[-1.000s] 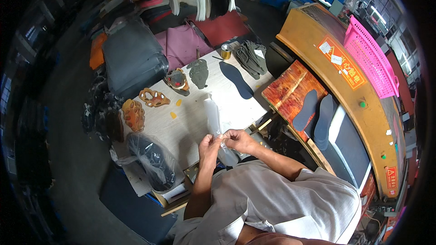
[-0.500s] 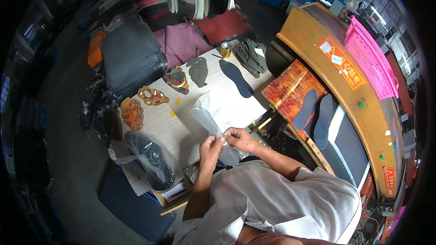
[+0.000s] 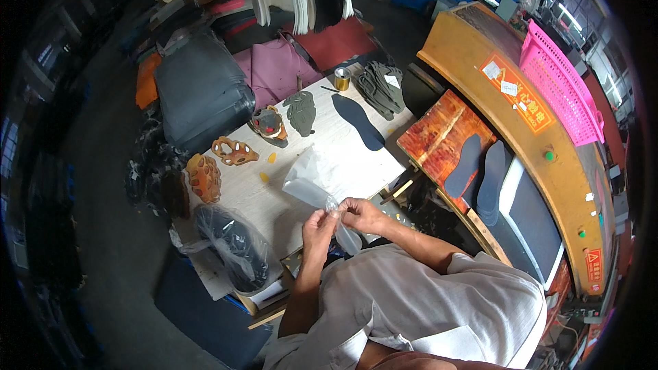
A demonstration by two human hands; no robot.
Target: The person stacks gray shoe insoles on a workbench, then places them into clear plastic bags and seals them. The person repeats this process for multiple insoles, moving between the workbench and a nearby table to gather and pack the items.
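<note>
My left hand [image 3: 318, 233] and my right hand [image 3: 362, 216] meet at the near edge of the pale table [image 3: 255, 200], fingertips pinched together. Between them they grip a clear plastic bag [image 3: 306, 189], bunched at the fingers; its wide part spreads over the table and a loose end hangs below. Whether anything is inside the bunched part cannot be made out. Left of my hands lies a transparent bag holding stacked black sole-shaped pieces [image 3: 232, 250]. Beyond my hands, a dark insole [image 3: 358, 121] lies flat.
Along the table's far side lie orange cut-out pieces [image 3: 204, 178], a grey-green cut-out upper [image 3: 300, 113], a gold can [image 3: 341, 79] and a grey-green bundle [image 3: 380, 89]. At right stand a wooden block [image 3: 445, 130] with insoles, a yellow machine [image 3: 473, 48] and a pink basket [image 3: 562, 82].
The plastic bag's wide part has shifted slightly left and its loose end has swung right. Both hands keep their pinch in nearly the same place. The whole view has tilted slightly.
</note>
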